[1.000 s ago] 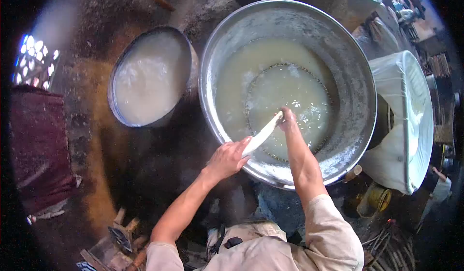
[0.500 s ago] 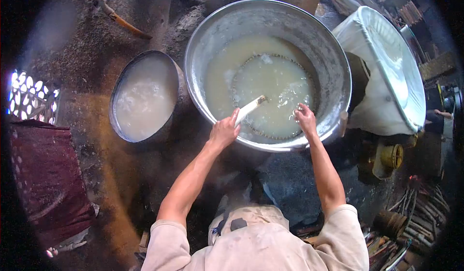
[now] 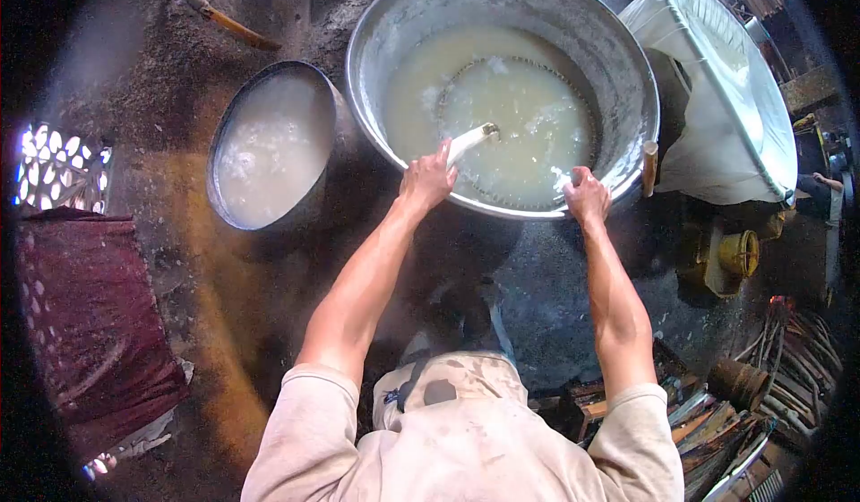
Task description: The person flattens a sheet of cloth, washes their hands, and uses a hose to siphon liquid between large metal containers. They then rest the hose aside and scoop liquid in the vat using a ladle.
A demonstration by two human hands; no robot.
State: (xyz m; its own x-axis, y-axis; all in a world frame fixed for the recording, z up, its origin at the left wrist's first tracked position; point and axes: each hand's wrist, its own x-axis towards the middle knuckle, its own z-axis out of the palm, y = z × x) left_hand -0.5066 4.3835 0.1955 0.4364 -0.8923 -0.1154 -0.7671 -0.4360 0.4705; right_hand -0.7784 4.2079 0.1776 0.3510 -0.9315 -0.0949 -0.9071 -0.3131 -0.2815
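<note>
White stick [image 3: 466, 145] with a brown tip is gripped in the closed fingers of the left hand [image 3: 428, 180] at seven o'clock on the big metal tub [image 3: 624, 68]. It is pointed toward two o'clock, over cloudy liquid [image 3: 528, 108]. The right hand [image 3: 588, 197] is seen near the five o'clock rim, fingers bent; whether anything is held cannot be told. A white cloth-covered basket [image 3: 717, 157] is seen at three o'clock.

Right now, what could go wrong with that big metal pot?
The pale tool might slip into the cloudy liquid, since only the left hand holds it. The right hand is close to the edge of the big metal pot, so an accidental bump might splash some out. I can't tell whether it's hot.
</note>
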